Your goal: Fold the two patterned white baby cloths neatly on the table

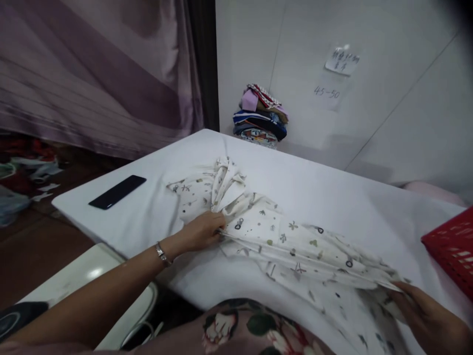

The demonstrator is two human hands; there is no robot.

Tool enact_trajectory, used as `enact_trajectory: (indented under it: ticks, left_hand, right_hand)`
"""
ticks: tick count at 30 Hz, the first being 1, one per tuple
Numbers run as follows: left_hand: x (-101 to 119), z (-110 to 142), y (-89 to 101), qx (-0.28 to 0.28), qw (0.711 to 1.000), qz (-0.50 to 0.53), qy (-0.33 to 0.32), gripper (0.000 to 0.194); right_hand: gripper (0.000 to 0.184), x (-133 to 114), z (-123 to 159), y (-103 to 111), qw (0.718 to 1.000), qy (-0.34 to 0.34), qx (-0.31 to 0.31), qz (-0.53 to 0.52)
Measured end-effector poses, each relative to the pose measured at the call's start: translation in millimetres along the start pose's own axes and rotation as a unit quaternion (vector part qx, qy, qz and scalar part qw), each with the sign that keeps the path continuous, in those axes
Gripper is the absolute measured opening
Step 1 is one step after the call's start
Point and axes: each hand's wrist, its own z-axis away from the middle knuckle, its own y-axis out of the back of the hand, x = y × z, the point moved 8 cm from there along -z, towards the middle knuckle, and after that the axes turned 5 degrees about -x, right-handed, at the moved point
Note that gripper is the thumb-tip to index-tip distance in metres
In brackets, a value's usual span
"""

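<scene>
A white garment [266, 231] with a small leaf-and-figure print lies crumpled across the white table [318, 177], its near part hanging over the front edge. My left hand [203, 229], with a bracelet on the wrist, is closed on the cloth left of its middle. At the lower right my right hand [428, 315] grips the other end of the same edge, partly cut off by the frame. Between both hands the cloth is pulled into a taut line. Which kind of garment it is cannot be made out.
A black phone [117, 192] lies on the table's left side. A red plastic basket [453, 249] stands at the right edge. Folded clothes [260, 116] are stacked beyond the far edge by the wall. A pale stool [92, 276] is at lower left; a pink curtain [99, 74] hangs behind.
</scene>
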Motion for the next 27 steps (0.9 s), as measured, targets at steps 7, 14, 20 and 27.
enact_trajectory:
  ticks: [7,14,20,27]
  left_hand:
    - [22.1,-19.3,11.1,0.019,0.999,0.021,-0.039,0.023]
    - [65.4,-47.8,-17.5,-0.055,0.991,-0.003,-0.119,0.018]
    - [67.4,-50.9,-35.5,-0.077,0.991,-0.053,-0.092,0.016]
    - [71.9,-65.2,-44.2,-0.042,0.987,-0.108,-0.114,0.007]
  right_hand:
    - [0.025,-18.2,7.2,14.0,1.000,0.016,-0.013,-0.020]
    - [0.032,-31.8,29.5,16.9,0.997,0.074,-0.009,0.019]
    - [0.031,-39.2,36.8,13.9,0.995,0.094,0.016,0.027]
    - [0.029,-35.4,34.3,8.4,0.998,0.065,-0.003,0.010]
